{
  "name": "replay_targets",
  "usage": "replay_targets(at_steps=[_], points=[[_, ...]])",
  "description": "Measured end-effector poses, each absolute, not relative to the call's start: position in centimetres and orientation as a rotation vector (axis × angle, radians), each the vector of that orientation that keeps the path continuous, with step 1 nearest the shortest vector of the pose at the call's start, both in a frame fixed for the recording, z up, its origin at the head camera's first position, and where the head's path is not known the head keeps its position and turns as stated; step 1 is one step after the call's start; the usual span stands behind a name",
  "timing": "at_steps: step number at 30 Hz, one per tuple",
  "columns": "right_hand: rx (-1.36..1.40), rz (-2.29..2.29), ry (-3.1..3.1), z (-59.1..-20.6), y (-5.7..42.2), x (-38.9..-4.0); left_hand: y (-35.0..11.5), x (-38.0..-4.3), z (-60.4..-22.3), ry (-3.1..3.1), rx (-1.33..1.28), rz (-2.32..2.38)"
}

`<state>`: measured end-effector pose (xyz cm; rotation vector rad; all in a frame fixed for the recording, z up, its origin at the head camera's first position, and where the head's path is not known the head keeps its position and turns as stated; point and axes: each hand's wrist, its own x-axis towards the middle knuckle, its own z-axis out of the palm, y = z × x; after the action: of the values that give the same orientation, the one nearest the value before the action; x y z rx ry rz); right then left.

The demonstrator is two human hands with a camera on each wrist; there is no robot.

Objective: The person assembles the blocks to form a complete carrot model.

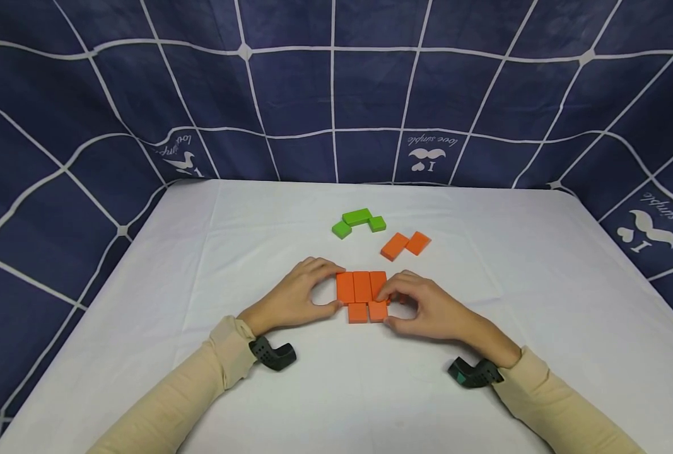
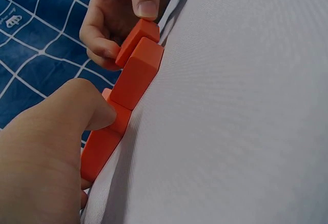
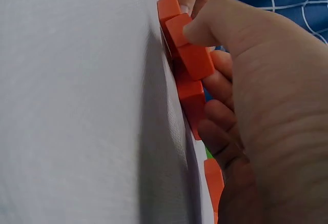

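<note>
Three longer orange blocks (image 1: 362, 287) stand side by side in a row on the white table. My left hand (image 1: 299, 293) spans the row's left end, thumb at the near edge and index finger at the far edge. The left wrist view shows that thumb pressing on an orange block. A shorter orange block (image 1: 357, 313) sits against the near side of the row. Beside it, my right hand (image 1: 427, 306) pinches another short orange block (image 1: 378, 311) between thumb and fingers; it looks tilted in the right wrist view. More orange shows partly hidden behind the right fingers.
Beyond the row, to the right, lie two loose orange blocks (image 1: 395, 246). Several green blocks (image 1: 357, 217) lie farther back, close together. A white cloth (image 1: 336, 397) covers the table, and a dark blue checked curtain (image 1: 296, 82) hangs behind it.
</note>
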<state>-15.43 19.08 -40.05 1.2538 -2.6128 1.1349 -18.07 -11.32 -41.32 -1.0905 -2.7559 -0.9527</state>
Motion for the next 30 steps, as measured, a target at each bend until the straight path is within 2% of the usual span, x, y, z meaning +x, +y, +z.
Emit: replay_targets(at_steps=[30], points=[[1.269, 1.057, -2.665, -40.20, 19.11, -15.30, -11.15, -18.10, -41.28, -2.748, -1.100, -0.952]])
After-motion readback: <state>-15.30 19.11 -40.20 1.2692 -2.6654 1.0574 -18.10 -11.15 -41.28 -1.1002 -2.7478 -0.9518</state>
